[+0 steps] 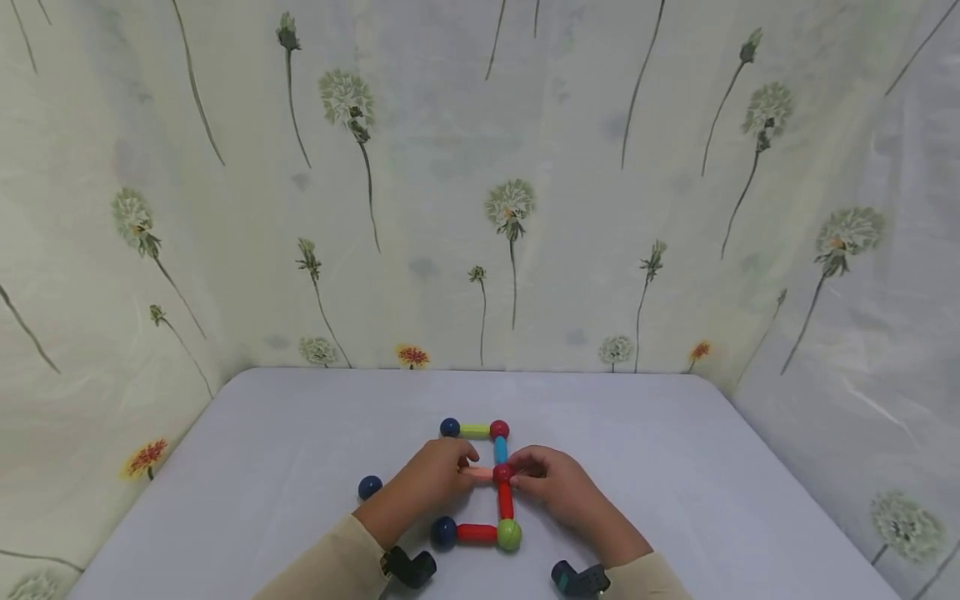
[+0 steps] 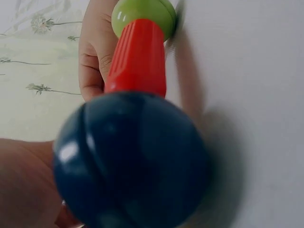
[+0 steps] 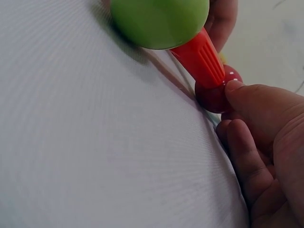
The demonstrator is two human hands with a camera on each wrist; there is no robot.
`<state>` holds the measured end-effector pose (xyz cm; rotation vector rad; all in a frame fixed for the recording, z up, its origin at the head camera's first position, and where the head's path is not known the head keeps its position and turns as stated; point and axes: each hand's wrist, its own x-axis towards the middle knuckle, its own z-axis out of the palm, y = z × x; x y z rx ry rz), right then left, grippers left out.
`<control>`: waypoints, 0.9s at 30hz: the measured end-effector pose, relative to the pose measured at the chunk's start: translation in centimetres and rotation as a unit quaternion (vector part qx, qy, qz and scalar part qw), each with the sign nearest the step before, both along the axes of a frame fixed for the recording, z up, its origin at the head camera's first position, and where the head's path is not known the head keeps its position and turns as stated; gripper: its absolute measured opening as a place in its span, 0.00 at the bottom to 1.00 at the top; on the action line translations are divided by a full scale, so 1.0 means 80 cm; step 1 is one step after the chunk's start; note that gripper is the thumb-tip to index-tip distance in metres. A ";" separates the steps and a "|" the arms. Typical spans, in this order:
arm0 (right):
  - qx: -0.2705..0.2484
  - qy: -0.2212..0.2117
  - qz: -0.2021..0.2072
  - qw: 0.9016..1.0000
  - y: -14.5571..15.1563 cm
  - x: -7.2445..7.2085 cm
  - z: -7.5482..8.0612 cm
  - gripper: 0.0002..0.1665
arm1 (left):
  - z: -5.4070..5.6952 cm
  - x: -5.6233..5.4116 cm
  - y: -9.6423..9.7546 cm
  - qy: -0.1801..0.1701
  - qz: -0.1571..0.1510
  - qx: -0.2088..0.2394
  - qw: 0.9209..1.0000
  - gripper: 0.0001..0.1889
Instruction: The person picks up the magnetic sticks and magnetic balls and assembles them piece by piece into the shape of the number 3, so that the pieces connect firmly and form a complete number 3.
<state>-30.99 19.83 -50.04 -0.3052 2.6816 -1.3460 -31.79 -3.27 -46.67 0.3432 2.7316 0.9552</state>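
Ball-and-rod pieces, seemingly a magnetic building set, form an E-like outline in the head view. My left hand pinches an orange rod, the middle arm, whose right end meets a red ball. Thumb and fingers of my right hand grip that ball from the right. Above it, a light-blue rod leads to another red ball. A red rod runs down to a green ball. My left fingers partly hide the orange rod's left end.
A yellow-green rod and dark blue ball form the far arm. Nearest me, another red rod ends in a dark blue ball. A separate blue ball lies beside my left forearm. Floral cloth hangs behind the white table.
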 end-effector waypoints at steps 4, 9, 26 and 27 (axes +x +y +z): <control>0.000 0.003 0.004 1.000 0.001 -0.001 -0.001 0.14 | 0.006 0.000 -0.007 -0.008 0.013 -0.003 1.000 0.17; 0.001 0.006 0.002 1.000 0.002 -0.002 -0.002 0.14 | 0.017 0.001 -0.022 0.037 0.022 -0.011 0.999 0.12; 0.001 -0.008 -0.004 1.000 -0.001 -0.004 -0.002 0.14 | 0.018 0.027 -0.151 0.040 0.007 -0.034 0.999 0.13; 0.003 -0.009 -0.007 1.000 -0.001 -0.003 -0.002 0.14 | 0.017 0.029 -0.157 0.040 0.006 -0.034 0.999 0.13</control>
